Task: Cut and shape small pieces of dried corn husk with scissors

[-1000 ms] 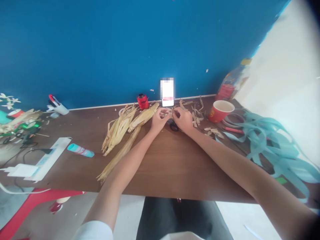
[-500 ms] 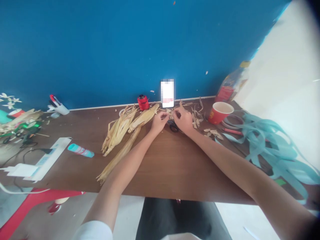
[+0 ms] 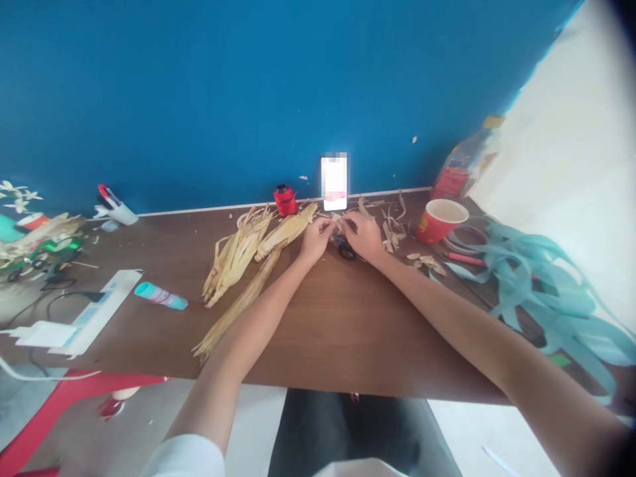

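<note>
My left hand (image 3: 317,240) and my right hand (image 3: 362,235) meet near the back of the brown table, fingers pinched close together. Between the fingertips is a small pale piece that looks like corn husk (image 3: 338,222), too small and partly covered to make out fully. Just below them lie black-handled scissors (image 3: 346,250), their blades hidden. Dried corn husks (image 3: 237,255) lie to the left of my left hand, with a long thin strip (image 3: 238,311) beside my forearm. Husk scraps (image 3: 391,235) are scattered right of my right hand.
Behind my hands a lit phone (image 3: 334,182) leans on the blue wall, beside a red roll (image 3: 285,200). At right stand a red paper cup (image 3: 440,222), a bottle (image 3: 460,169) and tangled teal ribbon (image 3: 541,285). A glue stick (image 3: 161,296) and power strip (image 3: 97,318) lie left.
My right hand's fingers have lowered slightly and closed in nearer to the left fingertips. The view has shifted a little; the other things stay put.
</note>
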Action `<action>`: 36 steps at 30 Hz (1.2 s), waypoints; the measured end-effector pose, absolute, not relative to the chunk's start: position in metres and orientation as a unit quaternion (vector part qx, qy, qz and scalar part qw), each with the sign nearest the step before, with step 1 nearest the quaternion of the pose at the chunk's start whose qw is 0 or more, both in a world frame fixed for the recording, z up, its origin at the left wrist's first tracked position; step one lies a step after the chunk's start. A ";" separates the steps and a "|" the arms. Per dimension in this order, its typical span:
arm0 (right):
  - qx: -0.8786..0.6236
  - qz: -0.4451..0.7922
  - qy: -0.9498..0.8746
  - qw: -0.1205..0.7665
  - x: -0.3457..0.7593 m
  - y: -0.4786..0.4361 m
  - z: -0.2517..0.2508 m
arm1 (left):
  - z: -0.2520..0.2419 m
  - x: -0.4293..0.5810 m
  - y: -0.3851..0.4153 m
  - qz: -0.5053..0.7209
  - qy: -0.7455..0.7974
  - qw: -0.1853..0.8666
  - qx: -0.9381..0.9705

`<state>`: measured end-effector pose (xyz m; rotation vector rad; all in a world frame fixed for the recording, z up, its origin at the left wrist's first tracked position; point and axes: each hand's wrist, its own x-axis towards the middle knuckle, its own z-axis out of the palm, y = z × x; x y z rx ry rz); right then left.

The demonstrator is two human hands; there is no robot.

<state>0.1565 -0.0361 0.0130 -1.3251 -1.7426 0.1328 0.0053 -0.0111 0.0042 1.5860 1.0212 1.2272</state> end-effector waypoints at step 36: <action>-0.516 0.141 -0.742 0.404 0.159 -0.034 0.017 | 0.009 0.001 -0.015 0.530 0.402 0.341 0.664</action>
